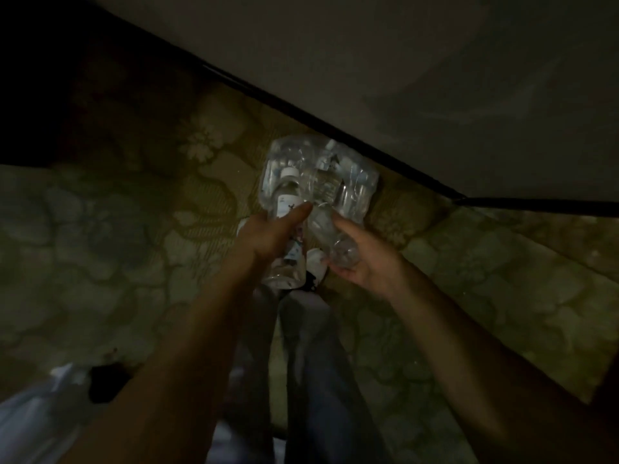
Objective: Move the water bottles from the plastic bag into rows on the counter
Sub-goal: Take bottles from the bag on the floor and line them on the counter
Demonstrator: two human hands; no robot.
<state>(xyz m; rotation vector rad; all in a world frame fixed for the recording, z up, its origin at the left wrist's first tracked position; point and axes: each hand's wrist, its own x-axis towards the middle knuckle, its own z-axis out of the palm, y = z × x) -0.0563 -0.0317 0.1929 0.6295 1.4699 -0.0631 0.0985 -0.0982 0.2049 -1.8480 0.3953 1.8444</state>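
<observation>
The scene is dim. A clear plastic bag (348, 182) of several water bottles lies on the patterned floor below me. My left hand (271, 236) grips a clear water bottle with a white cap (286, 192), its base toward me and its cap toward the bag. My right hand (365, 259) holds a second clear bottle (335, 239) from the right side, base toward me. The two bottles sit side by side just above the bag's near edge.
A grey counter surface (435, 78) with a dark edge runs diagonally across the upper right. My legs and white shoes (316, 262) stand on a floral-patterned floor (134, 229). A pale crumpled bag or cloth (40, 406) lies at the lower left.
</observation>
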